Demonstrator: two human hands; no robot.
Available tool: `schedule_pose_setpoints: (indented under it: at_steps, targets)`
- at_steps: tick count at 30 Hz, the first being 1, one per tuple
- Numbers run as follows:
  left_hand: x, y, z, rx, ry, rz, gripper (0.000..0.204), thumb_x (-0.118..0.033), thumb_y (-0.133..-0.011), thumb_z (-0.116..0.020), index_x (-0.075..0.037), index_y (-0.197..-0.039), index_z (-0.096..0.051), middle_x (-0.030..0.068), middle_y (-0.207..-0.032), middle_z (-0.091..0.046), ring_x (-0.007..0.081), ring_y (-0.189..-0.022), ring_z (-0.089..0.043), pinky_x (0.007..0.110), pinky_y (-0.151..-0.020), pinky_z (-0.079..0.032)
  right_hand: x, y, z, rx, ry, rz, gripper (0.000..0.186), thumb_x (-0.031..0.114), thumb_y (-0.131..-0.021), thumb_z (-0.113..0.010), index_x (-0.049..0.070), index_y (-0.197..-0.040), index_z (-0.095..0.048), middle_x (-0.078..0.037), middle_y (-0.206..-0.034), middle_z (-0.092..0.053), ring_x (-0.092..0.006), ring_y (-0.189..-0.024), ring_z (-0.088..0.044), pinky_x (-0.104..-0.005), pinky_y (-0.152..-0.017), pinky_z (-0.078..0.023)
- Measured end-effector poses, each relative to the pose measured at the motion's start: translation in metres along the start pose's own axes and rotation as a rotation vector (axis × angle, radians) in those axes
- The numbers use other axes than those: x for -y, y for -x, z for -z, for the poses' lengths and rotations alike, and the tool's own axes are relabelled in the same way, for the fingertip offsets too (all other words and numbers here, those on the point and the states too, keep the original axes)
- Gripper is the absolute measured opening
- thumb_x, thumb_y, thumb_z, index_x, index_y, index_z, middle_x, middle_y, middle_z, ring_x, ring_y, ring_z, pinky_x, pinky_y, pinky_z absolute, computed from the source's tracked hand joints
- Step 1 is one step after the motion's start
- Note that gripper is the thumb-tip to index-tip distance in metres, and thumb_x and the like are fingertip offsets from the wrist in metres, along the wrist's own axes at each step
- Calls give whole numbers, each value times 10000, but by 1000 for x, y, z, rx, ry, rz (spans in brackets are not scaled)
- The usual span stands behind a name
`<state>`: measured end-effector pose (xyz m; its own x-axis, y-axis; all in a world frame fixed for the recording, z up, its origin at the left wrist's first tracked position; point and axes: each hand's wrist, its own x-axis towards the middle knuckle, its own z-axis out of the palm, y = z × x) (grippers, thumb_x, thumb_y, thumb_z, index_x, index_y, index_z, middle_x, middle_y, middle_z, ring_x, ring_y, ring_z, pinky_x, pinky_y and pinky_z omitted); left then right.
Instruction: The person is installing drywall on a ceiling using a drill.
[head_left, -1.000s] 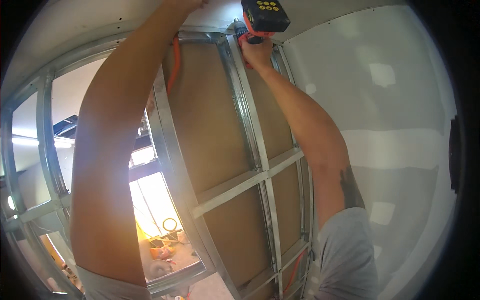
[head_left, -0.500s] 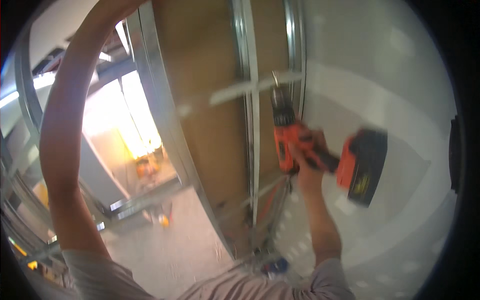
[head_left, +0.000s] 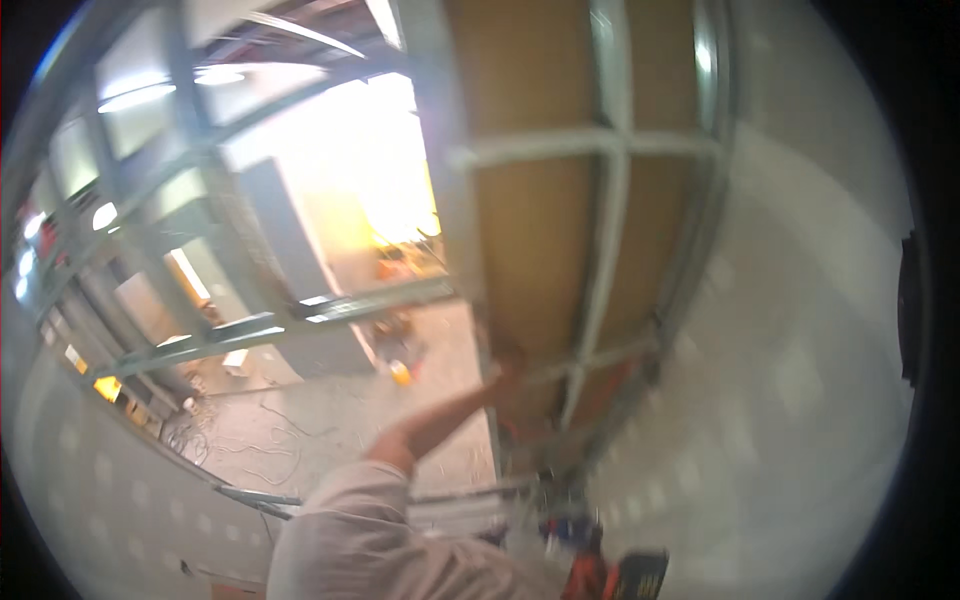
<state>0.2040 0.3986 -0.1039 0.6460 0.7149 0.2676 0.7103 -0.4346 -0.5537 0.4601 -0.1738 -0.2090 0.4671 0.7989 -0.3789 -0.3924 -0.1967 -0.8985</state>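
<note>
My left arm reaches forward from the lower edge, and my left hand (head_left: 508,366) is at the metal stud (head_left: 465,240) beside the brown panels. Motion blur smears its fingers, so whether they grip the stud or only touch it cannot be told. Low in the picture, at the bottom edge, part of an orange and black cordless drill (head_left: 592,578) shows with its dark battery (head_left: 640,576). The rest of the drill is cut off by the edge. My right hand is out of the picture.
Horizontal metal channels (head_left: 560,147) cross the brown board (head_left: 535,240). A pale plastered wall (head_left: 800,330) curves along the right. Leftward, open stud framing (head_left: 240,235) stands before a bright opening (head_left: 350,160). Cables (head_left: 270,440) lie on the pale floor (head_left: 330,415) beyond.
My left hand has come down from overhead to the stud. The drill has dropped from mid-view to the bottom edge, and my right hand has left the picture. The view has swung left.
</note>
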Motion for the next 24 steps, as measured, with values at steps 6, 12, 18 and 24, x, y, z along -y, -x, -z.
schedule_pose_setpoints:
  at_steps: [6,12,18,24]
  targets:
    - [-75,-36,37,268,585,213,277,-123,-838,-595,-47,-1080,-707,153,-1124,-656,299,-986,-666,464,-939,-509,69,11,-34,68,286,42,338,92,-931,-640,53,-1262,-591,-71,-1082,-636,-184,-929,-620,-372,-793,-521]
    - [-29,-25,37,-33,260,200,308,-200,-865,-622,-49,-1126,-681,177,-1161,-623,330,-1022,-665,446,-872,-551,91,-10,-66,231,346,85,335,94,-927,-647,54,-1256,-596,-72,-1089,-637,-197,-955,-618,-384,-819,-515]
    - [-17,-36,29,117,385,150,285,-239,-859,-623,-85,-1085,-703,178,-1115,-649,349,-919,-698,465,-755,-589,102,-15,-78,265,393,77,332,95,-924,-653,55,-1249,-601,-73,-1095,-637,-210,-980,-616,-396,-845,-509]
    - [-26,-45,33,82,446,166,234,-212,-842,-604,-59,-968,-728,192,-1021,-693,350,-834,-715,472,-715,-596,100,-3,-78,229,409,52,329,97,-921,-660,56,-1243,-606,-74,-1101,-638,-223,-1005,-614,-408,-871,-503]
